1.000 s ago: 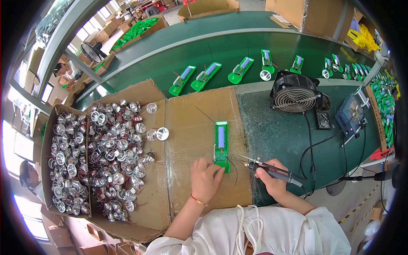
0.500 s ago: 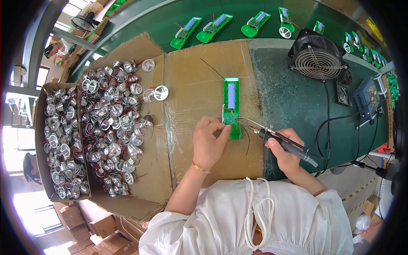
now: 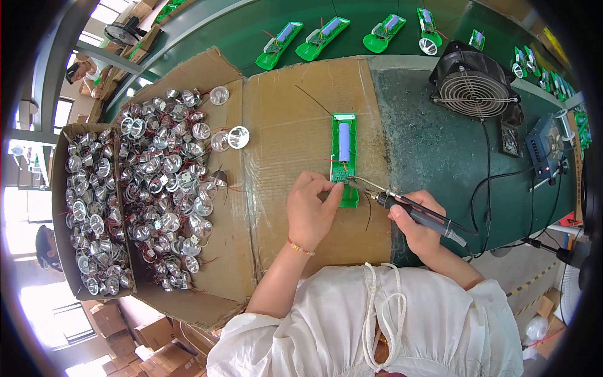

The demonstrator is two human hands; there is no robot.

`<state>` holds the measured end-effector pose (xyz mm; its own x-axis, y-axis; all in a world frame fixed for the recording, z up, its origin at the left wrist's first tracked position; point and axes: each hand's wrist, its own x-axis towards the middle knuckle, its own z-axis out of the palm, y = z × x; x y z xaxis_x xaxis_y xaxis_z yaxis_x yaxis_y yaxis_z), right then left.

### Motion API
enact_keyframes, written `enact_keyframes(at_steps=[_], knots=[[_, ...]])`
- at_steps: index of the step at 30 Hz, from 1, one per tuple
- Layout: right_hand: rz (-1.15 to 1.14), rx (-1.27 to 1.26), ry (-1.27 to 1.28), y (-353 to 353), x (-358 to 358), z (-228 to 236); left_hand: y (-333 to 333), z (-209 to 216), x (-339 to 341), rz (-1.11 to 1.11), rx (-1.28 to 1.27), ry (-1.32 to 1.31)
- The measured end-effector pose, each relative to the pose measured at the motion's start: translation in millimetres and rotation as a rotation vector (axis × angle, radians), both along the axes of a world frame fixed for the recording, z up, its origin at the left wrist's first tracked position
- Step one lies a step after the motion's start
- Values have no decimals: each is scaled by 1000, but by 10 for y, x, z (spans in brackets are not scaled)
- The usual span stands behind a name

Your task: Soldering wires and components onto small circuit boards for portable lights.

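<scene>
A green plastic housing (image 3: 352, 196) lies upright in front of me on the cardboard, with a purple cylindrical battery (image 3: 344, 142) and a small green circuit board (image 3: 339, 171) in it. My left hand (image 3: 312, 210) reaches over the board's lower left edge, thumb and forefinger pinched together; what is between them is too small to make out. My right hand (image 3: 419, 221) grips a soldering iron (image 3: 414, 213) with a thin curved feed tube along it. The tip and the tube's end meet at the board, close beside my left fingertips. Thin wires stick out from the housing.
Left stands a cardboard box (image 3: 220, 276) heaped with silvery reflector cups (image 3: 169, 163); a few lie loose beside it. A black fan (image 3: 471, 88) and a blue soldering station (image 3: 545, 147) with cables occupy the right side. Green housings (image 3: 323, 41) line the belt beyond.
The soldering iron's tip has shifted slightly left, closer to my left fingertips. Green housings on the far belt have slid a little to the right. My left hand has barely moved.
</scene>
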<state>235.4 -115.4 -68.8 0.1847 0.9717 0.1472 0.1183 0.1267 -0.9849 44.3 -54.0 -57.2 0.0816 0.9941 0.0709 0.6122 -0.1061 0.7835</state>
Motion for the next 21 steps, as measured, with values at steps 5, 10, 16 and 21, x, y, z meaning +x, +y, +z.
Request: enact_keyframes(at_steps=[5, 10, 16, 21], knots=[[24, -50, 15, 24, -4, 42, 33, -14, 25, 41, 5, -18], [-24, -15, 18, 47, 86, 50, 113, -42, 15, 27, 28, -19], [-57, -76, 165, -4, 81, 61, 58, -40, -31, -1, 63, 40], [-64, -31, 174, -48, 162, -63, -25, -44, -49, 20, 42, 51]])
